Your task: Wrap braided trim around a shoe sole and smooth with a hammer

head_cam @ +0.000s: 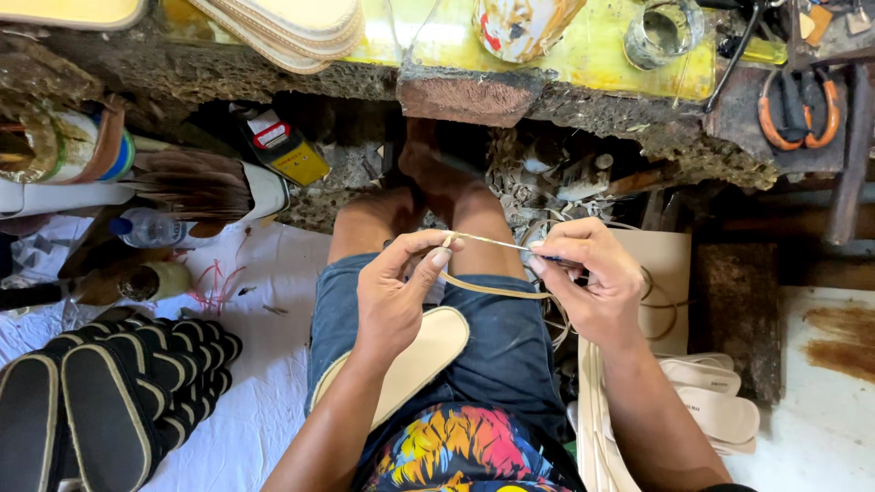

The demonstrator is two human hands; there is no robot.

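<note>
My left hand (394, 293) pinches the end of a thin tan strap (497, 290) between thumb and forefinger, above my lap. My right hand (591, 278) grips a thin tool (497, 243) whose tip reaches the strap end at my left fingers; the strap loops down between both hands. A cream shoe insole (419, 360) lies across my left thigh, partly under my left wrist. I sit in blue denim shorts with knees toward a low workbench.
A row of black soles (109, 392) lies at lower left on white cloth. White insoles (720, 410) sit at lower right. The worn yellow workbench (583, 55) holds stacked insoles (292, 32), a jar (663, 32) and orange-handled pliers (797, 109). Bottles (150, 228) stand left.
</note>
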